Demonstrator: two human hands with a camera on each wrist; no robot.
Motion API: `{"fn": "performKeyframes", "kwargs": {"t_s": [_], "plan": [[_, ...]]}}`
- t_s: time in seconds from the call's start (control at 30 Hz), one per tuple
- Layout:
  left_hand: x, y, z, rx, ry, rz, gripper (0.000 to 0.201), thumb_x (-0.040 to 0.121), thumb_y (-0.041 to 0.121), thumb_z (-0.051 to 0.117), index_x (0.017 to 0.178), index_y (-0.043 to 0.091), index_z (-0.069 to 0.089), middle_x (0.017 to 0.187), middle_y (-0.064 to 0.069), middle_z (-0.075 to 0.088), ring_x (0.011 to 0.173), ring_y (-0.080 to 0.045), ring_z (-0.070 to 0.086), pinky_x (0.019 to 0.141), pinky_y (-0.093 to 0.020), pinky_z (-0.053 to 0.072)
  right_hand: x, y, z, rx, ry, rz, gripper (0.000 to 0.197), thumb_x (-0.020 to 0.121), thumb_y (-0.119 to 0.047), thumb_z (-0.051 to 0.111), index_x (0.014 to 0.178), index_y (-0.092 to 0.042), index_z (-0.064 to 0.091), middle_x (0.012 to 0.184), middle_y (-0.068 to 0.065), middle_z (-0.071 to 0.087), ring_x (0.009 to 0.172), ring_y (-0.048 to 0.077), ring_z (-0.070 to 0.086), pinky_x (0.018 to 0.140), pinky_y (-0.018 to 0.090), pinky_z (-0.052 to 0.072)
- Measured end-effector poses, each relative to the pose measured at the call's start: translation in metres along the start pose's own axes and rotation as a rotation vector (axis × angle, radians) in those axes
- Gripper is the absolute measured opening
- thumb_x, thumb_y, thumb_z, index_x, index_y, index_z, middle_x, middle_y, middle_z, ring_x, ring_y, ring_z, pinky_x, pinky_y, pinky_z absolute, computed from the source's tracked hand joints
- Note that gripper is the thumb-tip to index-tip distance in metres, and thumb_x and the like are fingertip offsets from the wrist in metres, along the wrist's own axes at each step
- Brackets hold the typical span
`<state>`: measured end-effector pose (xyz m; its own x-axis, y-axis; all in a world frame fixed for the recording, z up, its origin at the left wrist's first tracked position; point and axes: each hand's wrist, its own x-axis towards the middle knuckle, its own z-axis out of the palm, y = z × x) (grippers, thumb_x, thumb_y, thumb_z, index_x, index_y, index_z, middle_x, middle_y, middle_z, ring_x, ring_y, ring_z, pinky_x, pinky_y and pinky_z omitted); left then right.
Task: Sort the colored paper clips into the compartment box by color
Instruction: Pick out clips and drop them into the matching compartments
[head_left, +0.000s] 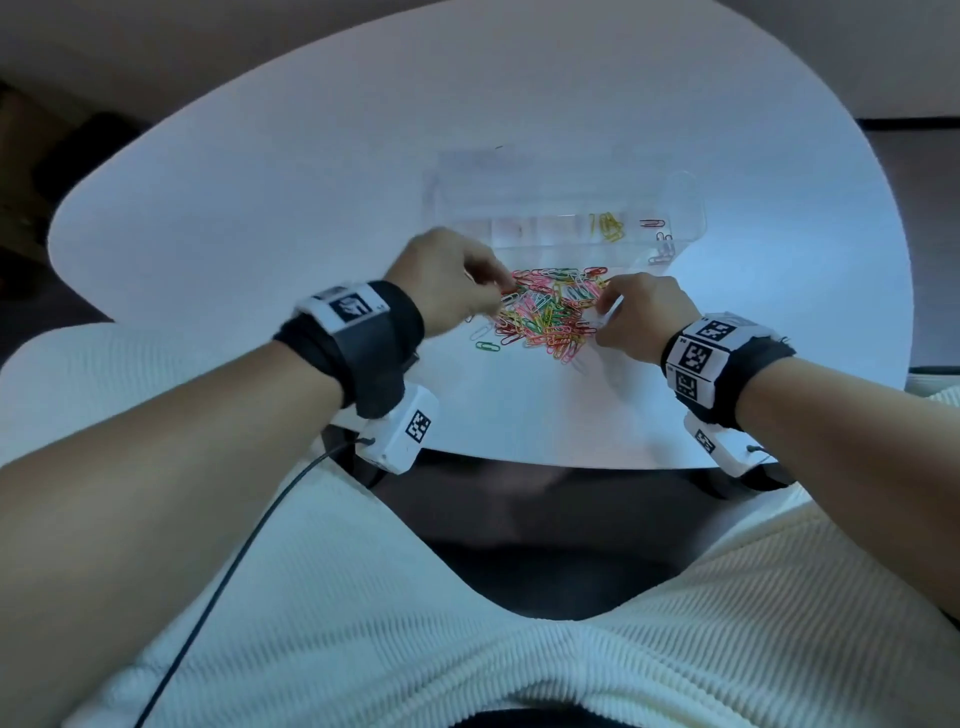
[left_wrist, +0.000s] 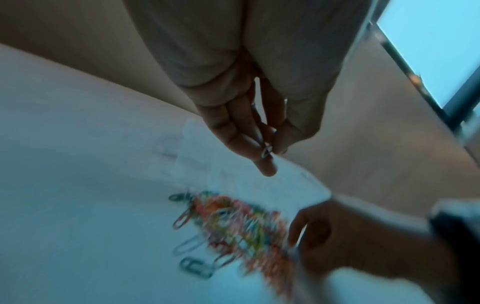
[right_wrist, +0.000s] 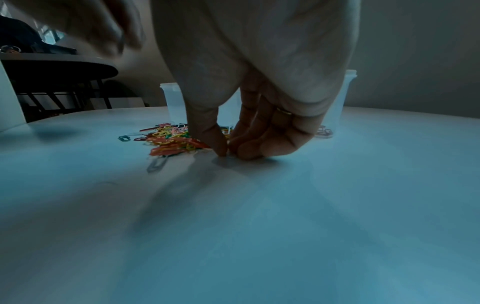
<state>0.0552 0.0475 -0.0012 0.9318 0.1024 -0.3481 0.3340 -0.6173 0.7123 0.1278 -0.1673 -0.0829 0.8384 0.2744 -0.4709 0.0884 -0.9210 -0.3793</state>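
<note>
A heap of mixed colored paper clips (head_left: 550, 312) lies on the white table, also in the left wrist view (left_wrist: 233, 222) and the right wrist view (right_wrist: 171, 139). Behind it stands the clear compartment box (head_left: 530, 231), holding yellow clips (head_left: 610, 226), a red clip (head_left: 652, 223) and pale clips (head_left: 662, 249) in separate cells. My left hand (head_left: 506, 286) hovers at the heap's left edge, thumb and finger pinching a pale clip (left_wrist: 267, 152). My right hand (head_left: 605, 312) is down at the heap's right edge, fingertips (right_wrist: 221, 150) pinched together on the table, seemingly on a white clip.
The box's clear lid (head_left: 493, 171) lies open behind it. A lone green clip (head_left: 487, 346) sits apart at the heap's near left. The table edge (head_left: 519, 460) runs close to my lap. A dark table (right_wrist: 59, 65) stands off to the left.
</note>
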Motion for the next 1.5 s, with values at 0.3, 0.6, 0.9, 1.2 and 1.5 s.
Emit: {"fn": "performKeyframes", "kwargs": {"t_s": [0.3,0.6,0.9,1.2,1.5], "plan": [[0.008,-0.008,-0.008,-0.181,0.074,-0.001,0.021,0.077,0.005,0.075,0.089,0.022,0.073,0.083,0.008,0.072,0.076,-0.008,0.068,0.080,-0.023,0.055,-0.008,0.002,0.002,-0.003,0.014,0.012,0.018,0.071,-0.019,0.071,0.089,-0.022,0.066,0.089,0.003,0.067,0.082,0.024,0.064,0.074,0.031,0.055],[0.014,-0.031,0.012,0.144,-0.155,-0.058,0.022,0.082,0.001,0.048,0.081,0.015,0.065,0.073,0.009,0.060,0.075,-0.014,0.061,0.057,-0.017,0.043,-0.030,-0.005,-0.016,0.901,-0.104,0.166,0.033,0.080,0.013,0.032,0.058,-0.010,0.037,0.054,0.002,0.030,0.048,0.017,0.031,0.050,0.027,0.030],[0.027,-0.042,0.021,0.337,-0.121,-0.038,0.014,0.083,0.019,0.063,0.096,0.017,0.067,0.080,0.009,0.053,0.074,-0.012,0.049,0.063,-0.021,0.035,-0.036,-0.010,-0.001,0.048,-0.072,-0.042,0.022,0.077,-0.040,0.075,0.073,-0.020,0.067,0.063,-0.007,0.053,0.060,0.009,0.050,0.053,0.026,0.036],[0.030,-0.049,0.034,0.507,-0.158,0.006,0.017,0.089,0.017,0.056,0.100,0.016,0.069,0.110,-0.005,0.065,0.104,-0.023,0.058,0.079,-0.028,0.040,-0.028,-0.009,0.012,-0.132,-0.084,-0.053,0.012,0.074,-0.039,0.076,0.075,-0.028,0.072,0.078,-0.001,0.067,0.070,0.019,0.063,0.062,0.025,0.047],[0.030,-0.049,0.034,0.465,-0.180,-0.056,0.008,0.085,0.017,0.063,0.090,0.014,0.067,0.086,0.002,0.055,0.084,-0.017,0.051,0.069,-0.026,0.035,-0.026,-0.012,0.026,-0.137,-0.112,-0.049,0.016,0.070,-0.034,0.068,0.069,-0.020,0.062,0.071,-0.001,0.063,0.069,0.023,0.061,0.057,0.024,0.043]]}}
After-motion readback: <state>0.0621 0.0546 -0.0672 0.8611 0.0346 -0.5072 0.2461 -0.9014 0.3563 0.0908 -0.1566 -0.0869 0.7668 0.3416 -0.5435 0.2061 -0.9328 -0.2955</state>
